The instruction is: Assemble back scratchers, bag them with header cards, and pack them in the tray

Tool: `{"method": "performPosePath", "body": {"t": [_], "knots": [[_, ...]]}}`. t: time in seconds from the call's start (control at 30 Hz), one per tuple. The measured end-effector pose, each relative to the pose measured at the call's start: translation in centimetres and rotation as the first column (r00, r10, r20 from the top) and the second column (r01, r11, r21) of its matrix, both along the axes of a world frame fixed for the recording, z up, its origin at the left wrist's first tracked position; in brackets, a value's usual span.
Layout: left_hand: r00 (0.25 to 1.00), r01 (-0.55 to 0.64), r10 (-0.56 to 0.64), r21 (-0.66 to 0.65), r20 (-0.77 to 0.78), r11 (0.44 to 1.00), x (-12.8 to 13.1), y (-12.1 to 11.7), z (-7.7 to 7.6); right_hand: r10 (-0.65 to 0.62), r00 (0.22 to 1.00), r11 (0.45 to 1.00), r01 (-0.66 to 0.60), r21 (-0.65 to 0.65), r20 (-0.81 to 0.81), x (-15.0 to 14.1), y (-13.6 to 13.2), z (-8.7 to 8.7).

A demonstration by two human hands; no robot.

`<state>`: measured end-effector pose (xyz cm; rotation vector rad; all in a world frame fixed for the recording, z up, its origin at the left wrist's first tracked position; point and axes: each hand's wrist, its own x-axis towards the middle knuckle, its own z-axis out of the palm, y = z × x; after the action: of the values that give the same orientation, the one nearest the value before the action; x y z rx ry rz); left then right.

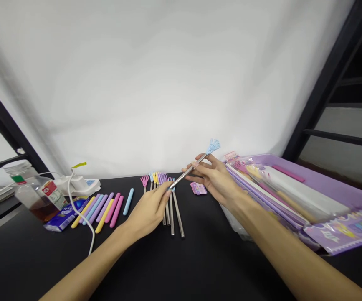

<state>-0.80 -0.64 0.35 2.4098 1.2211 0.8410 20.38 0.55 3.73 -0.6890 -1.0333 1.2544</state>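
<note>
Both hands hold one back scratcher (183, 174), raised at a slant above the black table. Its metal rod runs up to a light blue hand-shaped head at the right end. My left hand (151, 207) is closed around the lower left end, hiding whatever is there. My right hand (213, 175) pinches the rod just below the blue head. Under and behind my left hand lie several metal rods (177, 215) with pink, blue, yellow and purple claw heads (162, 178). Left of them, several coloured handle tubes (115, 211) lie in a row.
A purple display box (271, 161) with packed back scratchers stands at the right. A small pink card (198, 188) lies near my right hand. At the left are a plastic jar (36, 192), a blue packet (63, 217), a power strip (83, 186) and a white cable (87, 221).
</note>
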Motion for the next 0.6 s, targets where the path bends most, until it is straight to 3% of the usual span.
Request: {"method": "performPosePath", "body": {"t": [0.17, 0.43, 0.6], "knots": [[0.999, 0.017, -0.016, -0.020, 0.049, 1.000, -0.1, -0.2, 0.0, -0.050, 0.999, 0.998, 0.050, 0.030, 0.007, -0.1, 0.0, -0.1], [0.995, -0.020, 0.025, -0.047, 0.099, 0.999, -0.3, 0.7, -0.5, 0.007, 0.999, 0.999, -0.009, 0.042, 0.040, 0.0, 0.2, -0.7], [0.997, 0.019, -0.018, -0.016, 0.079, 1.000, -0.5, 0.8, -0.5, 0.031, 0.996, 0.998, -0.036, 0.052, 0.085, 0.5, 0.6, -0.9]]}}
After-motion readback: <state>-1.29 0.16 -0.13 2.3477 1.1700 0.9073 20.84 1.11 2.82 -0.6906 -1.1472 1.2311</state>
